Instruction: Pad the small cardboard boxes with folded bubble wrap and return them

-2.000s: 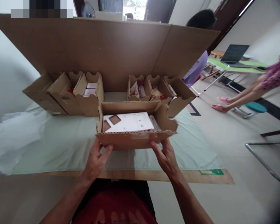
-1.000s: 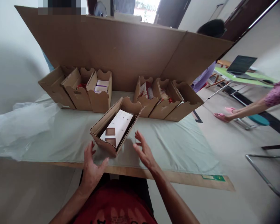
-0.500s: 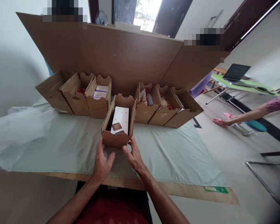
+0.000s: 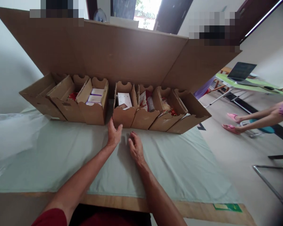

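A cardboard box (image 4: 124, 118) stands in the middle of a row of similar boxes, with a white dotted carton (image 4: 124, 99) inside it. My left hand (image 4: 114, 134) is at the lower left front corner of this box, thumb spread from the fingers; its fingertips seem to touch the cardboard. My right hand (image 4: 136, 148) hovers just in front of the box, over the cloth, apart from it, with loosely bent fingers and nothing held. Right beside the middle box is a box (image 4: 146, 119) holding red and white packets. A gap separates it from the left box (image 4: 95, 113) with white and purple cartons.
Behind the row rises a tall cardboard panel (image 4: 122, 50). A pale green cloth (image 4: 174, 166) covers the table, and clear plastic wrap (image 4: 16, 135) lies at the left. To the right are a green table with a laptop (image 4: 241, 71) and another person's legs (image 4: 257, 121).
The middle box has moved away from me, back into line with the row. My left hand followed to its corner, while my right hand has come off it.
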Tool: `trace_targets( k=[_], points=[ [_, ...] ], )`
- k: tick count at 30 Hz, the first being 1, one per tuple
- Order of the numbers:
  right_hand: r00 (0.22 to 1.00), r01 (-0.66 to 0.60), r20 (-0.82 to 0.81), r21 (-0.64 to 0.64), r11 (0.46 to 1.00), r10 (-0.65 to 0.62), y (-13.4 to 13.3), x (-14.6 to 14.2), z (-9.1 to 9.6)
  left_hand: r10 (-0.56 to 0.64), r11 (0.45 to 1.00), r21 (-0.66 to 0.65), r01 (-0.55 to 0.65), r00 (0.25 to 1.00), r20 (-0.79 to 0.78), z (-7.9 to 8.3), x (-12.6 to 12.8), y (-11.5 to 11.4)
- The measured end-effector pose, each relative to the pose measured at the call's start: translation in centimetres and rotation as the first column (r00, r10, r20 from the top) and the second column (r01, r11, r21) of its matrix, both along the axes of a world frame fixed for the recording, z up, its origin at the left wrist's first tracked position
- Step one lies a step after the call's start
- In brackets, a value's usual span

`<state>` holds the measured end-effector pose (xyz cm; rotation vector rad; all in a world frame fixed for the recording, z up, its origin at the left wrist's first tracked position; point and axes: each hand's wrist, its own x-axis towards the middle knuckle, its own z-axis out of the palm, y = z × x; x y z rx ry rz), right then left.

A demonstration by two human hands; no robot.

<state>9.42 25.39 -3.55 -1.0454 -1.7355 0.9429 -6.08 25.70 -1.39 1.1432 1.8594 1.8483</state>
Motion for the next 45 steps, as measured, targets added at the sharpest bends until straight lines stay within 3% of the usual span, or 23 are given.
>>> trace_targets(
  k=[4,8,12,16,20,24,27,30,33,35,37,40,45],
  points=[
    [0.999,-0.037,0.018,0.022,0.999,0.037,-0.3,0.0,-0.6,0.046,0.998,-0.035,-0.045,0.999,0.012,0.1,-1.8,2.9],
    [0.999,-0.037,0.02,0.015,0.999,0.036,0.0,-0.2,-0.2,0.03,0.998,-0.053,-0.029,0.999,0.016,0.0,-3.1,3.2],
    [0.999,-0.043,0.035,0.024,0.999,0.042,0.0,-0.2,0.4,-0.002,0.995,-0.103,0.004,1.0,0.021,0.1,-2.1,-0.1],
    [1.0,-0.011,0.029,0.058,0.998,0.009,-0.5,0.1,1.6,-0.1,0.98,-0.172,0.099,0.995,0.004,0.4,0.0,-6.4],
    [0.999,-0.033,0.04,0.123,0.992,0.028,-1.5,-0.4,5.1,-0.165,0.957,-0.254,0.142,0.984,-0.073,0.6,0.1,-13.3],
    [0.972,-0.221,0.121,0.18,0.959,0.201,-1.0,-3.8,10.7,-0.167,0.944,-0.301,0.134,0.982,-0.088,0.4,-1.3,-18.2],
    [0.931,-0.342,0.203,0.209,0.916,0.302,0.8,-8.9,14.8,-0.131,0.958,-0.263,0.112,0.99,-0.057,-0.2,-2.1,-19.7],
    [0.852,-0.388,0.445,0.186,0.902,0.275,2.8,-14.4,17.9,-0.082,0.979,-0.191,0.074,0.996,-0.035,-0.9,-2.3,-19.9],
    [0.739,-0.36,0.651,0.167,0.918,0.172,3.9,-18.0,19.6,-0.076,0.987,-0.146,0.069,0.996,-0.045,-1.4,-2.2,-19.8],
    [0.696,-0.351,0.707,0.18,0.919,0.127,3.8,-18.6,20.1,-0.082,0.989,-0.128,0.074,0.995,-0.055,-1.5,-2.1,-19.6],
    [0.678,-0.358,0.727,0.194,0.913,0.111,3.0,-17.9,20.3,-0.07,0.992,-0.105,0.065,0.996,-0.049,-1.4,-2.1,-19.6],
    [0.679,-0.37,0.724,0.198,0.908,0.119,0.6,-14.3,20.2,-0.011,0.997,-0.082,0.012,1.0,0.017,-1.2,-2.2,-19.9],
    [0.734,-0.459,0.62,0.148,0.876,0.279,-4.0,-2.5,19.8,0.159,0.986,-0.075,-0.15,0.977,0.14,-0.4,-3.2,-21.1]
  ],
)
